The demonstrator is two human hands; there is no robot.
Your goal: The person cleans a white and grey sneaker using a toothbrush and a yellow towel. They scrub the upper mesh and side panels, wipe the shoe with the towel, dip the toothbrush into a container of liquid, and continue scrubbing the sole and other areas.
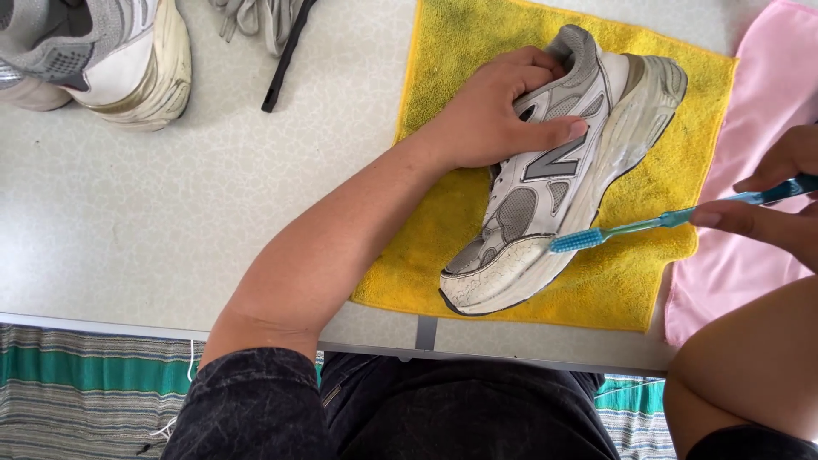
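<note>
Left grip [494, 111] clamped over shoe [562, 170] at collar, thumb on side panel, pinning it tilted on its side. Right grip [771, 200] pinches blue toothbrush [665, 221] handle; bristles touch midsole near the toe. Shoe lies on yellow towel [630, 273] on table [170, 213]. Pink cloth [767, 85] to the right; second shoe [102, 55] and laces [256, 17] far left.

Before you, a pale speckled table [170, 213] carries a yellow terry towel [656, 281], pink cloth [758, 111], worn grey-white sneaker [102, 60] and grey laces [256, 17].
</note>
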